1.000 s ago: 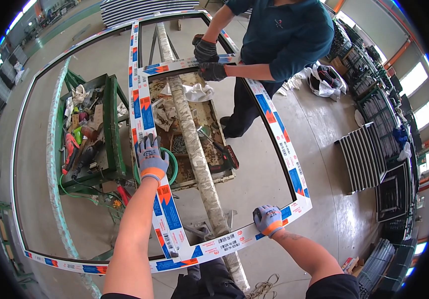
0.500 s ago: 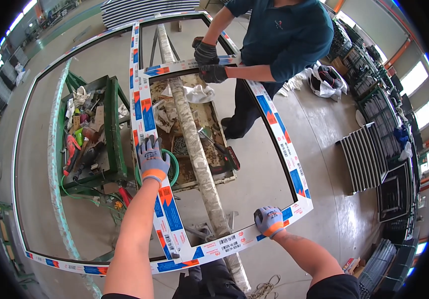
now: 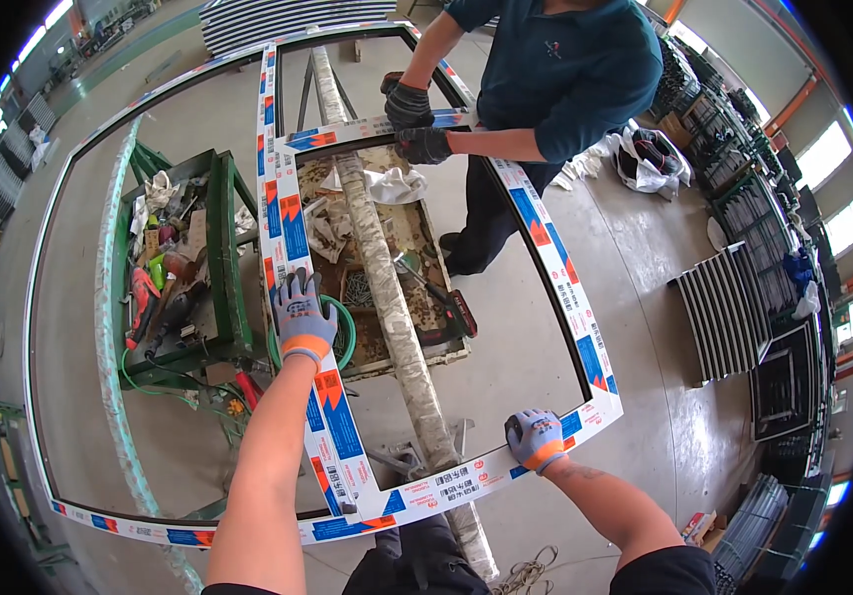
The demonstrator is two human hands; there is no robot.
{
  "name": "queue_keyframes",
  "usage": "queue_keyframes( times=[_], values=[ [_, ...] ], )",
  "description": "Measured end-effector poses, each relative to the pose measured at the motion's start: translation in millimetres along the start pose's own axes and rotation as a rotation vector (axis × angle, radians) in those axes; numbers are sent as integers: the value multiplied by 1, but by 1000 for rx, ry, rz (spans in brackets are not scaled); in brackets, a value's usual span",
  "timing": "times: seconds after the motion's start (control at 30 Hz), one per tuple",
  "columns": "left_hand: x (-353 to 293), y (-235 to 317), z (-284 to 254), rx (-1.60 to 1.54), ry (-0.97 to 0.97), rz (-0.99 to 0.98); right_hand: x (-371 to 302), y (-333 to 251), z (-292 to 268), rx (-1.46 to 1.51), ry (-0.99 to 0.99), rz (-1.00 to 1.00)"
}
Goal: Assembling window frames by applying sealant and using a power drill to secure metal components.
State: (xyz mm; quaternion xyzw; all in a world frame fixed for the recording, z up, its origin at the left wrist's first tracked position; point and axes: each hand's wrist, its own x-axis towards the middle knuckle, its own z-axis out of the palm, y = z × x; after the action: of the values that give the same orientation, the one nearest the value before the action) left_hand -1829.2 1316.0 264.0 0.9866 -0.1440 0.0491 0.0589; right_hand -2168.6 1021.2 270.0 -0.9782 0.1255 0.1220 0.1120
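Observation:
A large window frame (image 3: 342,428), wrapped in white film with blue and orange print, lies across rails in front of me. My left hand (image 3: 304,315), in a grey glove with an orange cuff, rests on its long middle bar, fingers stretched forward. At the near right corner my right hand (image 3: 537,440), gloved alike, is closed round the near bar; its fingertips are partly hidden. Across the frame stands a co-worker (image 3: 560,74) in a dark teal shirt, with both dark-gloved hands (image 3: 417,129) at the crossbar.
A worn rail (image 3: 387,278) and a teal-flecked rail (image 3: 109,268) run beneath the frame. On the left, a green cart (image 3: 233,248) holds tools and rags. A low tray (image 3: 412,223) carries rags and a cordless drill (image 3: 451,305). Stacked profiles (image 3: 724,312) stand on the right.

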Motion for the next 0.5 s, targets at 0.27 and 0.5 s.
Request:
queue_keyframes(
  times=[0.27, 0.5],
  values=[
    [3, -1, 1, 6, -15, -6, 2, -1, -3, -6, -20, 13],
    [2, 1, -3, 17, -34, -17, 3, -3, -5, -7, -40, 22]
  ],
)
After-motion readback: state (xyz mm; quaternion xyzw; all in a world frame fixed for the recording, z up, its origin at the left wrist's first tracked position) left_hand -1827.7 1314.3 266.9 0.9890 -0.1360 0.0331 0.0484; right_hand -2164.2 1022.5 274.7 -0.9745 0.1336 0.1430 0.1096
